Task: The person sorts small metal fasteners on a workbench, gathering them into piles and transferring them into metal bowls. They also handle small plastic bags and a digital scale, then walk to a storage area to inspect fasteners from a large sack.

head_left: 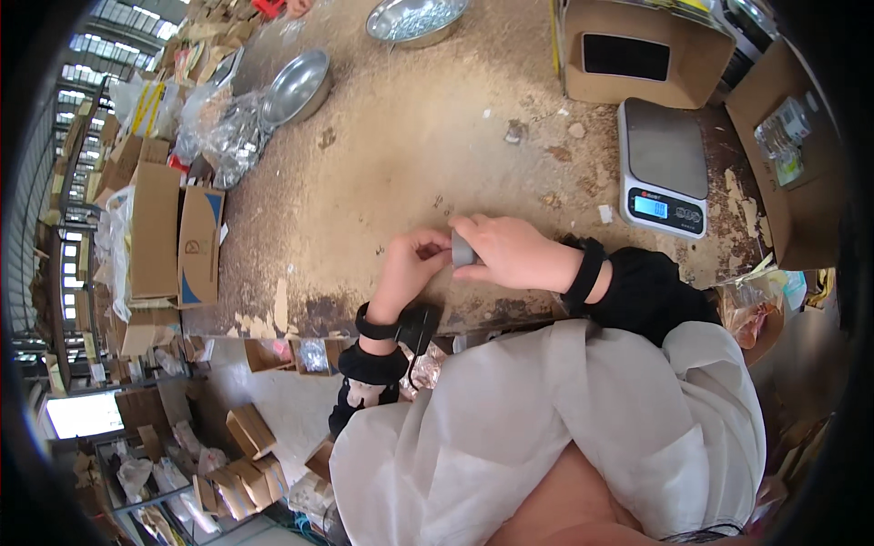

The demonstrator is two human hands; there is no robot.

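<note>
Near the table's front edge, my right hand [510, 250] is wrapped around a short grey cylinder-shaped piece [462, 249], with thumb and fingers on opposite sides. Directly left of it is my left hand [408, 262], its fingertips pinched together against the piece's left end. Whatever those fingertips may hold is too small and hidden to make out. Both hands are just above the worn brown tabletop [364, 173]. Black bands circle my wrists, and a small black box [416, 328] hangs by the left one.
A digital scale [669, 155] with a lit display sits at right, between an upright cardboard box [637, 55] and another carton [792, 155]. Two metal bowls, one [299, 88] tilted and one [417, 22] with small pieces, stand farther away. Cardboard boxes [155, 232] and plastic bags line the left edge.
</note>
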